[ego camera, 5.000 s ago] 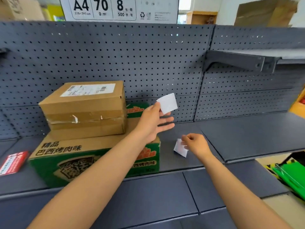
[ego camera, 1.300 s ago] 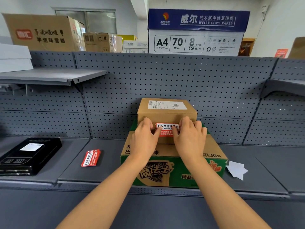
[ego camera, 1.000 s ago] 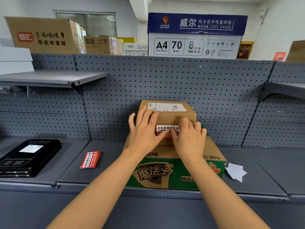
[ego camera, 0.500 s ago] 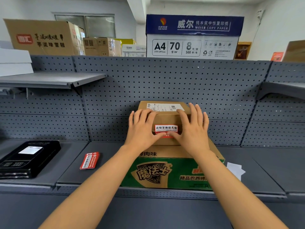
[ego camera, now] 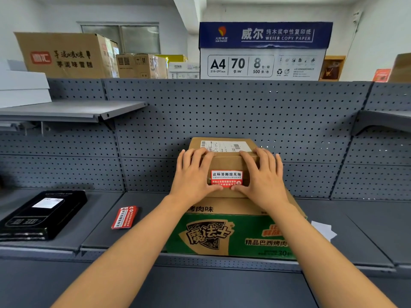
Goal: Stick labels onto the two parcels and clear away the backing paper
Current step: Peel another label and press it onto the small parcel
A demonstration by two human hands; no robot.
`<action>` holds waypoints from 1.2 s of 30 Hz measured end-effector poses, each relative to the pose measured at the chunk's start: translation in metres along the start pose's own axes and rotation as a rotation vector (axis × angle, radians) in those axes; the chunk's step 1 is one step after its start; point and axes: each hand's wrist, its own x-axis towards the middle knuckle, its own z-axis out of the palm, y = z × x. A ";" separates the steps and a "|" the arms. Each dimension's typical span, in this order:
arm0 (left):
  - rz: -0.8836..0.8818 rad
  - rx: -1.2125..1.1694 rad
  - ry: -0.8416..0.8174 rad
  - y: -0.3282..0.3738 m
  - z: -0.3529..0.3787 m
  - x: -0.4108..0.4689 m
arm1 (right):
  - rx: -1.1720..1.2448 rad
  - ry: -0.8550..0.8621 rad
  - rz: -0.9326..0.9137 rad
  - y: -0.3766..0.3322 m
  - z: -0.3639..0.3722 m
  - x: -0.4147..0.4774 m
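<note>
A small brown parcel (ego camera: pixel 224 162) sits on top of a green and brown carton (ego camera: pixel 226 234) on the grey shelf. A red and white label (ego camera: pixel 226 177) is stuck on the small parcel's front face. My left hand (ego camera: pixel 193 174) and my right hand (ego camera: pixel 261 176) lie flat on that face, one on each side of the label, fingers spread up to the top edge and thumbs touching the label's lower corners. White backing paper (ego camera: pixel 322 230) lies on the shelf to the right of the carton, partly hidden by my right forearm.
A stack of red labels (ego camera: pixel 124 217) lies on the shelf (ego camera: pixel 106 232) left of the carton, and a flat black box (ego camera: pixel 42 214) further left. A grey pegboard wall (ego camera: pixel 222 112) rises behind. Cartons and a copy paper box (ego camera: pixel 264 51) stand above it.
Both hands have spread apart and slid upward over the small parcel's front, uncovering the label they were pressing. Five seconds ago I was holding white paper pieces near the parcels.
</note>
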 end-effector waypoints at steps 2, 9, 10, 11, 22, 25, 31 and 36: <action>-0.003 -0.003 0.007 0.000 0.001 0.000 | -0.007 -0.002 -0.009 0.002 0.000 0.001; 0.002 -0.036 0.008 -0.004 0.002 0.000 | 0.018 0.023 -0.029 0.009 -0.002 0.001; 0.002 -0.045 0.006 -0.004 0.001 0.000 | 0.020 0.024 -0.031 0.010 -0.002 0.001; -0.001 -0.058 0.002 -0.005 0.001 0.000 | 0.027 0.028 -0.033 0.012 -0.002 0.001; -0.085 -0.101 0.040 0.004 0.000 0.005 | 0.084 0.093 0.060 -0.001 0.000 0.005; -0.094 -0.153 0.023 0.001 -0.001 0.007 | 0.097 0.097 0.052 0.004 0.000 0.006; -0.070 -0.287 0.020 -0.009 -0.002 0.004 | 0.144 0.092 0.030 0.010 0.000 0.005; -0.023 -0.314 -0.018 -0.018 -0.001 0.000 | 0.177 0.095 -0.001 0.013 -0.001 0.003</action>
